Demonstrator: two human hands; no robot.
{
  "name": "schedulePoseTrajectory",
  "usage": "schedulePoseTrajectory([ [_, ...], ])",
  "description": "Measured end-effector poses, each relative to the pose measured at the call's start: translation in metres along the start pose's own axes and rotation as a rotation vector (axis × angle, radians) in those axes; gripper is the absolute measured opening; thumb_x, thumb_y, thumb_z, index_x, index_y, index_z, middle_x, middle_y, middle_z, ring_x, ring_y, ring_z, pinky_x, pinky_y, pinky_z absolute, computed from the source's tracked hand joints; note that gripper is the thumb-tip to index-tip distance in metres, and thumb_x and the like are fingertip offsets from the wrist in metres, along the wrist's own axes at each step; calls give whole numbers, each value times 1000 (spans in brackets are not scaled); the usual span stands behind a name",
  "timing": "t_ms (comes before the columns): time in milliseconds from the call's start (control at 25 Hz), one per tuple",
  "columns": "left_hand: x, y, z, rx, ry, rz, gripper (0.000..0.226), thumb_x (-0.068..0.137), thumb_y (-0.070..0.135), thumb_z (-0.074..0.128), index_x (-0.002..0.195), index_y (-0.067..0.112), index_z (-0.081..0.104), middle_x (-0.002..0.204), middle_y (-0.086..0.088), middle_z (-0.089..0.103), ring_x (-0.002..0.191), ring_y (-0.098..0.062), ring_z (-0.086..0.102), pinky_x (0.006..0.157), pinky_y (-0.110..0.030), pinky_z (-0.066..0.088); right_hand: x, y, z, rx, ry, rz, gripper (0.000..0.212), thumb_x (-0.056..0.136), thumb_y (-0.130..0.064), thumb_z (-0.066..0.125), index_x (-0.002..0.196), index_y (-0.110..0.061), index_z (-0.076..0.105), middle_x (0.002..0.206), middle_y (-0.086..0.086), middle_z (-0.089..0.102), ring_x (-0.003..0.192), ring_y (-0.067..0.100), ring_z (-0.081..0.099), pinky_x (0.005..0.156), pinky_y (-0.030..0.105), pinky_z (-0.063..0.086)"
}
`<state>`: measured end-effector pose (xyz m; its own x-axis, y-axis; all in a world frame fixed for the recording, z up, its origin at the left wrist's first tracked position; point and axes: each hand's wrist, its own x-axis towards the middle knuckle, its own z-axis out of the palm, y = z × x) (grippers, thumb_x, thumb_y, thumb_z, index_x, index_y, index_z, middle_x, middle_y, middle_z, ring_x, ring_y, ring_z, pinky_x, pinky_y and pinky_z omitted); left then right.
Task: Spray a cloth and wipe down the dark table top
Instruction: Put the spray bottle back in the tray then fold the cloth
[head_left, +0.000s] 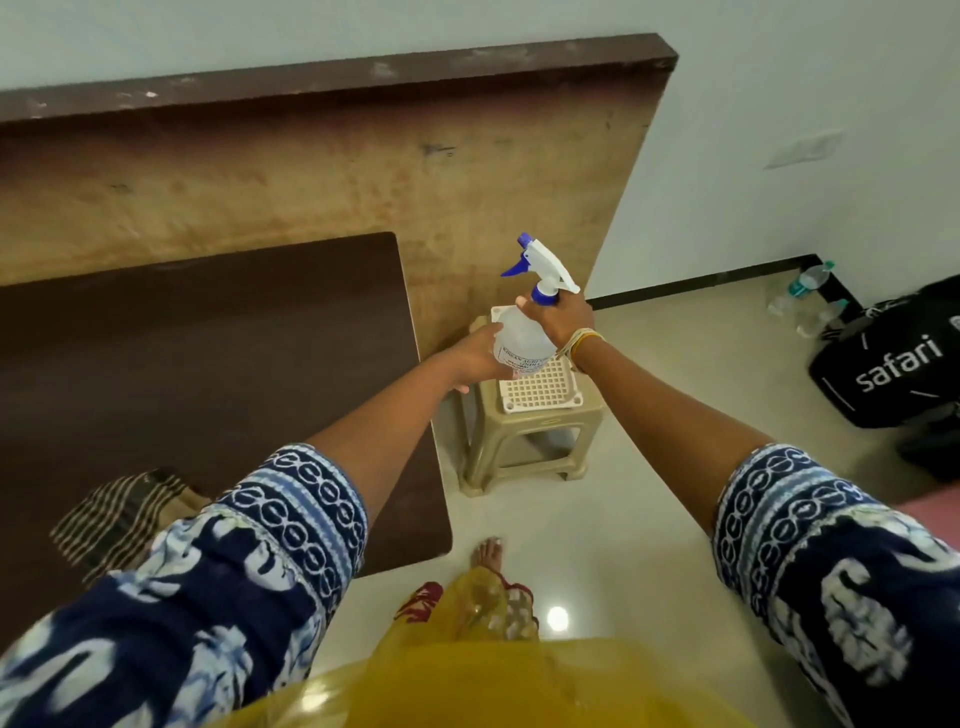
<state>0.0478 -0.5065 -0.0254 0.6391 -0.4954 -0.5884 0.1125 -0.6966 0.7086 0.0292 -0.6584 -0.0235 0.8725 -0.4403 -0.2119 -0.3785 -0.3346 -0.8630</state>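
Our right hand (563, 319) grips the neck of the spray bottle (524, 340). Our left hand (478, 358) wraps around its side. We hold the bottle just over a small plastic stool (530, 415). The striped cloth (114, 514) lies on the dark tabletop (208, 364), near our left sleeve (249, 561).

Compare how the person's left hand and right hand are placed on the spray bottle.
The right hand grips the spray bottle at its neck, below the trigger; the left hand holds the body lower down. The right wrist wears bangles; the left shows none. Both hold the bottle above the stool.
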Motion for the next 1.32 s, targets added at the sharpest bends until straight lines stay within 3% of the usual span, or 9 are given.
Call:
schedulePoseTrajectory([
  [120, 41, 17, 5, 12, 1, 1, 84, 88, 21, 69, 154, 27, 17, 155, 4, 33, 132, -25, 43, 83, -37, 46, 41, 14, -15, -1, 6, 32, 39, 86, -28, 72, 112, -1, 62, 93, 7, 60, 85, 17, 53, 75, 25, 40],
  [320, 110, 35, 13, -5, -4, -16, 78, 89, 12, 68, 152, 16, 23, 156, -5, 31, 141, -23, 35, 91, -32, 41, 107, 37, -30, 46, 1, 122, 39, 84, -25, 75, 113, -2, 62, 93, 5, 59, 86, 16, 54, 74, 25, 40],
  [480, 159, 35, 10, -31, 45, -77, 78, 86, 13, 72, 150, 13, 27, 153, -8, 37, 136, -24, 42, 101, -33, 43, 155, 63, -25, 36, -17, 164, 38, 85, -23, 74, 114, -1, 62, 93, 6, 59, 85, 14, 54, 69, 20, 40],
  [560, 182, 31, 10, -24, 92, -106, 74, 87, 13, 70, 149, 13, 30, 150, -10, 41, 133, -24, 45, 96, -30, 43, 179, 78, -19, 31, -48, 195, 39, 85, -22, 74, 116, -2, 62, 95, 5, 59, 87, 14, 54, 64, 16, 40],
  [720, 225, 9, 18, 34, 179, -141, 59, 91, 11, 64, 144, 9, 38, 147, -10, 45, 132, -25, 46, 88, -24, 37, 225, 121, 4, -35, -126, 200, 41, 85, -21, 75, 117, 0, 61, 98, 8, 61, 92, 18, 57, 70, 15, 36],
  [920, 272, -44, 40, 56, 202, -232, 65, 93, 18, 63, 149, 8, 31, 155, -11, 33, 140, -27, 36, 107, -34, 35, 277, 174, 37, -138, -278, 139, 49, 81, -22, 79, 122, -2, 62, 116, 14, 67, 105, 25, 62, 82, 23, 42],
  [1080, 293, -74, 58, 28, 191, -272, 65, 92, 20, 64, 149, 12, 33, 154, -9, 35, 135, -28, 43, 107, -36, 38, 305, 202, 53, -215, -370, 63, 53, 81, -27, 78, 129, -9, 62, 122, 11, 67, 111, 25, 62, 87, 23, 43],
  [1320, 296, -91, 63, 100, 222, -249, 61, 94, 20, 61, 148, 15, 34, 154, -8, 36, 137, -26, 41, 108, -37, 39, 307, 226, 58, -306, -366, 65, 61, 78, -29, 81, 130, -7, 58, 126, 12, 64, 115, 27, 60, 96, 32, 47],
])
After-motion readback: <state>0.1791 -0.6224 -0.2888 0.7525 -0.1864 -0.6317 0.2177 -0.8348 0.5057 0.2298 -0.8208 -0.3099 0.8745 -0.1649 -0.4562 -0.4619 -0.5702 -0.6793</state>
